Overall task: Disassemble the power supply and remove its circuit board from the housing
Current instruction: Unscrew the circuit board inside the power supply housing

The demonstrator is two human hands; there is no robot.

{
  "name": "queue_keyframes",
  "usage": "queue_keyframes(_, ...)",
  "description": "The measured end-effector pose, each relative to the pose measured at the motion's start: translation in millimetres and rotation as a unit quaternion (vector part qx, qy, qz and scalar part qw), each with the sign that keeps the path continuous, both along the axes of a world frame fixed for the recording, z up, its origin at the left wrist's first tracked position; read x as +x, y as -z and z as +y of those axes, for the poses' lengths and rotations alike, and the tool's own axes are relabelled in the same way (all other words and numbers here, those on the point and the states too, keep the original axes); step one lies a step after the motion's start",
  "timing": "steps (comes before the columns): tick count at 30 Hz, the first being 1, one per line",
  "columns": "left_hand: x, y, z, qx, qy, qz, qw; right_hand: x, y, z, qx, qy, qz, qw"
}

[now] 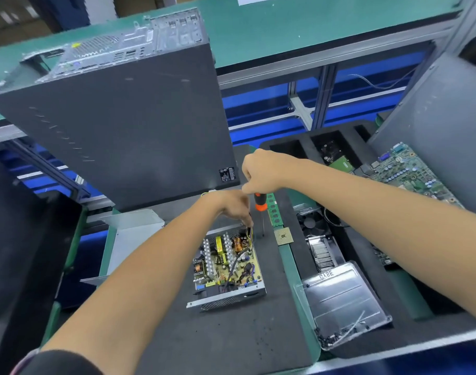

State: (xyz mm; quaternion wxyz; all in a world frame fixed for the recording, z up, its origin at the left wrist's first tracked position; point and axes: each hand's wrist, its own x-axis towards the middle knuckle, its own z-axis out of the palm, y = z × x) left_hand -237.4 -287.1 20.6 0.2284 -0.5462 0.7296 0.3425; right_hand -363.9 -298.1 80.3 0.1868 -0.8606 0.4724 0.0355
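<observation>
Power supply point(228, 269): on dark mat point(231, 334) at middle of surface, lid off, circuit board point(226, 263) exposed but seated inside metal housing point(226, 296). Bent grey sheet, likely the removed cover point(131, 239), just left of it.

Progress, judged: opening done; board fastenings and wires at far end yet to be freed, lifting out of board yet to come.

Left hand point(231, 207): over far edge of housing, fingers point(247, 221) curled down and pinching yellow wires point(249, 236) there.

Right hand point(261, 171): closed round top of screwdriver point(260, 205), orange-and-black handle, shaft upright, tip near far right corner of housing; contact with a screw not discernible.

Alongside: memory stick point(272, 209) and processor chip point(283, 236) on mat beside screwdriver. Black foam tray point(348, 244) to right, holding fan point(311, 221), heat sink point(323, 253), clear box point(345, 301) with small screws. Green mainboard point(410, 174) further right. Computer case point(117, 125) upright behind.

Room: green-topped workbench point(285, 28), aluminium frame rails, blue panels beyond.
</observation>
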Motion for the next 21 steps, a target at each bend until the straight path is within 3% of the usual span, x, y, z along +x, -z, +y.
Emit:
queue_keyframes(5, -23.7, -3.3, 5.9, -0.05, 0.092, -0.087, 0.991, -6.5, 0.2, -3.7, 0.017, 0.007, 0.007, 1.0)
queue_keyframes(11, -22.7, -4.5, 19.8, -0.149, 0.157, -0.073, 0.973, -10.9, -8.2, -5.5, 0.048, 0.009, 0.028, 0.998)
queue_keyframes(16, -13.2, 1.7, 42.5, -0.261, 0.288, -0.087, 0.917, -5.0, -11.8, -2.2, 0.049, 0.012, 0.04, 0.998)
queue_keyframes(21, 3.3, 12.0, 64.2, -0.356, 0.336, -0.067, 0.869, 5.2, -8.8, 0.8, 0.044, 0.006, 0.038, 0.998)
